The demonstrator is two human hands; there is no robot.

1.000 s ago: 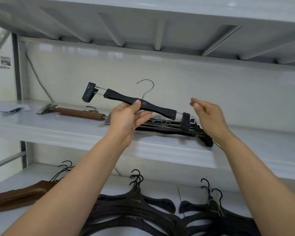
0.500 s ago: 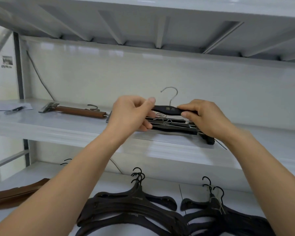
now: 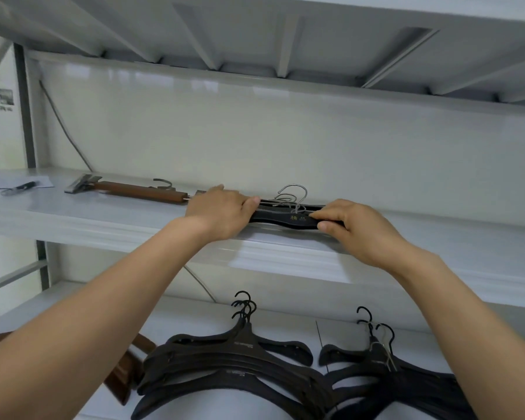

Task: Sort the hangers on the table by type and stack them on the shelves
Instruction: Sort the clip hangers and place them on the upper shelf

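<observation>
Now both hands, left (image 3: 222,212) & right (image 3: 358,228), have lowered black clip hanger (image 3: 285,218) onto shelf stack, fingers gripping its ends.

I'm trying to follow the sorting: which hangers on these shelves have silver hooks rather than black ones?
The black clip hangers under both hands on the upper shelf: their hooks are bare silver wire. The stacks below are mostly black-hooked.

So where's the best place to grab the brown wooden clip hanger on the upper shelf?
Probably the middle of the brown wooden clip hanger, pinching its bar from the shelf's open front. It lies flat, lengthwise along the upper shelf, with a metal clip at the left end and its hook pointing back towards the wall.
</observation>
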